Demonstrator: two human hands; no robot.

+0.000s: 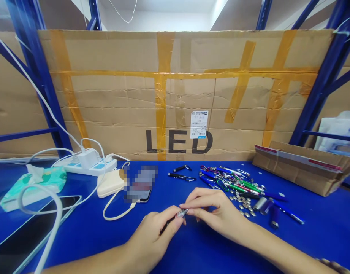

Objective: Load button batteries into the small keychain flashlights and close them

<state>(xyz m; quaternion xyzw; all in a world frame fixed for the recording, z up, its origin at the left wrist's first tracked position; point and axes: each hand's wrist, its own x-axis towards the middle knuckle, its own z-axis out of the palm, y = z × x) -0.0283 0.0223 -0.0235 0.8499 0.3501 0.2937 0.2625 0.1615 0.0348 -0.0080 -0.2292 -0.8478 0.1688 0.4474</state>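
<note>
Above the front middle of the blue table, my left hand (159,234) is closed around a slim dark tube with a shiny silver end (181,213), which looks like a mini flashlight. My right hand (213,207) pinches at that silver end with thumb and forefinger; whatever tiny part lies between those fingertips is hidden. Beyond my hands lie two black mini flashlights with carabiner clips (182,176). To the right is a pile of blue, green, red and black mini flashlights (234,180). Several silver button cells (244,203) are scattered in front of it, beside short loose tubes (266,206).
A pixelated phone (140,184) is cabled to a cream power bank (110,183). Further left are a white power strip (89,163), a tissue pack (35,186) and a tablet (29,232). An open cardboard box (303,167) stands right; a large carton (120,99) closes the back.
</note>
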